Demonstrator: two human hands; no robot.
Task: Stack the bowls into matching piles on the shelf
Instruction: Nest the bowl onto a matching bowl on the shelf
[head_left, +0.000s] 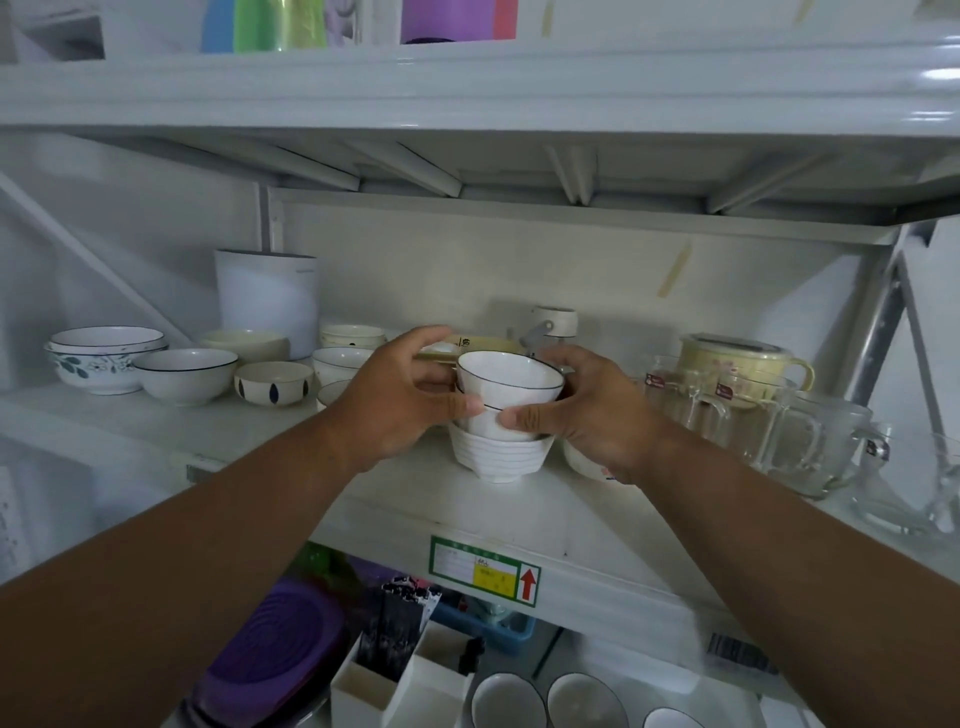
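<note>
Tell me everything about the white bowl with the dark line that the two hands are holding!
The white bowl looks like glazed ceramic, small and deep, with a thin dark line round its rim. It tilts a little, mouth open and empty, nested in a similar bowl atop a ribbed white bowl on the shelf. The left hand and right hand grip the stack from either side.

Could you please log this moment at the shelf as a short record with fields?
left hand: grips the black-rimmed bowls from the left
right hand: grips the same bowls from the right
black-rimmed bowls: two nested, tilted, sitting in the ribbed white bowl
shelf: carries the ribbed bowl near its front edge
left side: leaf-patterned bowl, more bowls
right side: glass mugs
</note>
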